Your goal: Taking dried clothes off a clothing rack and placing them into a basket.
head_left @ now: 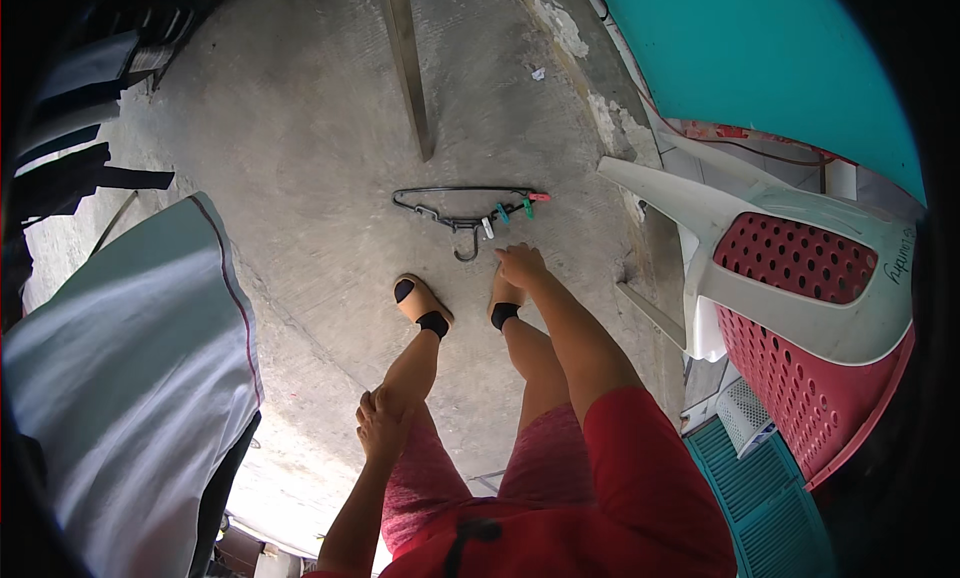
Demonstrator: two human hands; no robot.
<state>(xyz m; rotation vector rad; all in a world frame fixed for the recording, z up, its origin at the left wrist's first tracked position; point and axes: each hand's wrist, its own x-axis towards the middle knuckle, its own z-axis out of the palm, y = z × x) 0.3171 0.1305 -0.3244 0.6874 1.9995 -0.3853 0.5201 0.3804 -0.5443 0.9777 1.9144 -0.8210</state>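
Note:
A black plastic clothes hanger (465,221) lies on the concrete floor, its hook towards my feet. Along its right side sit several clothespins: a white one (487,227), a blue one (502,212), a green one (528,207) and a red one (539,197). My right hand (522,264) reaches down just short of the hanger, over my right slipper (504,289). Its fingers look partly curled, and nothing shows in them. On my left knee rests my left hand (384,420), fingers spread and holding nothing. My left slipper (421,300) is below the hanger.
A white plastic chair (806,278) bearing handwriting stands at right, with a red perforated basket (787,390) against it. White cloth (142,360) hangs at left, dark garments (67,180) beyond. A post (409,67) rises ahead. A turquoise surface (765,52) fills the upper right.

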